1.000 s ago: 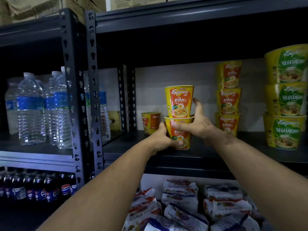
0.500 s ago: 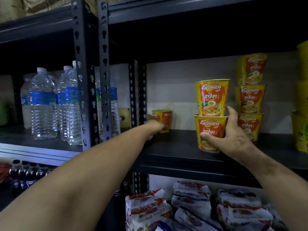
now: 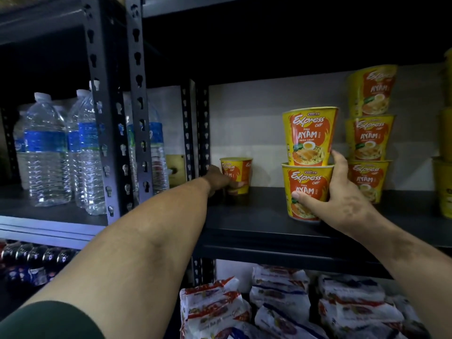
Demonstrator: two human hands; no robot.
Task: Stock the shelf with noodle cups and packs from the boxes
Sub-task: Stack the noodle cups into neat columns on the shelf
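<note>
Gripping the lower cup (image 3: 307,189) of a two-cup stack, our right hand (image 3: 342,199) curls thumb across its front and fingers up its right side, touching the upper cup (image 3: 309,135). Our left hand (image 3: 217,179) reaches deep into the shelf (image 3: 256,216) and wraps around a lone cup (image 3: 238,174) near the back left corner. Just right of our stack stands a three-cup stack (image 3: 369,140) against the wall. Noodle packs (image 3: 281,304) lie below; water bottles (image 3: 61,150) fill the left bay.
</note>
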